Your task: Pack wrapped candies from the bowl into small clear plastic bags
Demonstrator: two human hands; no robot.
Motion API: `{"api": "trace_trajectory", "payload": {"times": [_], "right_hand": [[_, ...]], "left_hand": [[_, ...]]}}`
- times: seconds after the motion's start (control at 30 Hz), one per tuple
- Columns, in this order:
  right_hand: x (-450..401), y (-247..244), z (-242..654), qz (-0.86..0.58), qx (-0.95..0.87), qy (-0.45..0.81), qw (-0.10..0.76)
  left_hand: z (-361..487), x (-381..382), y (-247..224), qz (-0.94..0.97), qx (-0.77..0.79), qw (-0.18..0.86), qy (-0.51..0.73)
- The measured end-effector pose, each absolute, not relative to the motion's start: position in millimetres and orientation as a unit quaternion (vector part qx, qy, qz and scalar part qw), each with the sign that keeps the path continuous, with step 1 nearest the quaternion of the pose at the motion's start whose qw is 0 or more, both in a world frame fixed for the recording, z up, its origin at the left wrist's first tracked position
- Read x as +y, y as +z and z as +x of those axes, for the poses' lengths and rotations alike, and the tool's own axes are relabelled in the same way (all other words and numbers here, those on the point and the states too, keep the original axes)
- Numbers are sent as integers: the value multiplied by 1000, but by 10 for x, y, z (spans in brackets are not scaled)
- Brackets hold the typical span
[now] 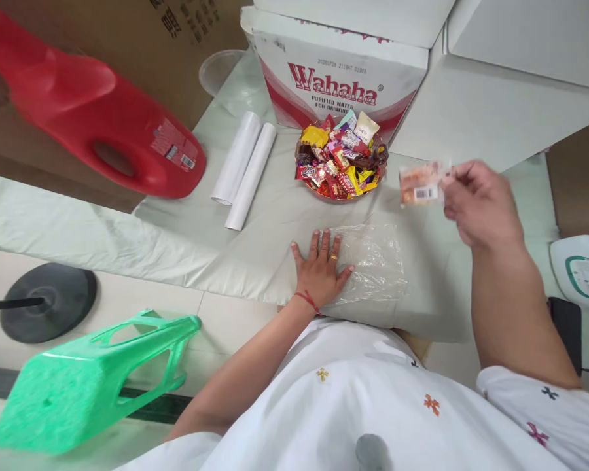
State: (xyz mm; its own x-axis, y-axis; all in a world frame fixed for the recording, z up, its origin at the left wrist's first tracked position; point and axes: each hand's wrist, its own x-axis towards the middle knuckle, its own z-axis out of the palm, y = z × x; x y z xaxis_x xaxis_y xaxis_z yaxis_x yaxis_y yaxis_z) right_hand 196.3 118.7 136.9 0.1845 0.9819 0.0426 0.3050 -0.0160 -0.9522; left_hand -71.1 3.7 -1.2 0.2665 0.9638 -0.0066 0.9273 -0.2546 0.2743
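Observation:
My left hand [322, 271] lies flat with spread fingers on the left part of a clear plastic bag [377, 261], which rests on the cloth-covered table. Over the table to the right, my right hand [481, 203] pinches the edge of a small wrapped snack packet [422, 184]; its wrapper is see-through, its contents orange-brown, and a white barcode label shows. Beyond the bag stands a plate heaped with wrapped candies [341, 157] in red, yellow and purple. The packet is apart from both the plate and the bag.
Two white paper rolls [243, 170] lie left of the candies. Behind them stand a Wahaha carton [338, 78] and a clear plastic bowl [226, 72]. A large red bottle [161, 154] is at left, a green stool [98, 379] on the floor, a white bottle [582, 271] at right.

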Motion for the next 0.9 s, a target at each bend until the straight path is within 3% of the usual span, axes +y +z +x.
{"api": "trace_trajectory", "payload": {"times": [0.2,0.43,0.5,0.7,0.8,0.9], "right_hand": [[375,899,1639,-597,-323,604,418],[121,474,1225,-584,-316,647,374],[64,385,1203,-624,-389,590,334],[44,402,1355,-703,-668,172,171],[367,447,1410,-630,-750,115,167],[839,375,1363,-546,-814,135,144]], "left_hand": [[-741,33,-53,788,598,118,86],[-760,29,-53,777,605,132,115],[-754,25,-59,773,609,128,124],[-745,21,-68,769,614,113,136],[-757,27,-46,774,607,117,138],[-759,28,-19,776,604,121,132]]}}
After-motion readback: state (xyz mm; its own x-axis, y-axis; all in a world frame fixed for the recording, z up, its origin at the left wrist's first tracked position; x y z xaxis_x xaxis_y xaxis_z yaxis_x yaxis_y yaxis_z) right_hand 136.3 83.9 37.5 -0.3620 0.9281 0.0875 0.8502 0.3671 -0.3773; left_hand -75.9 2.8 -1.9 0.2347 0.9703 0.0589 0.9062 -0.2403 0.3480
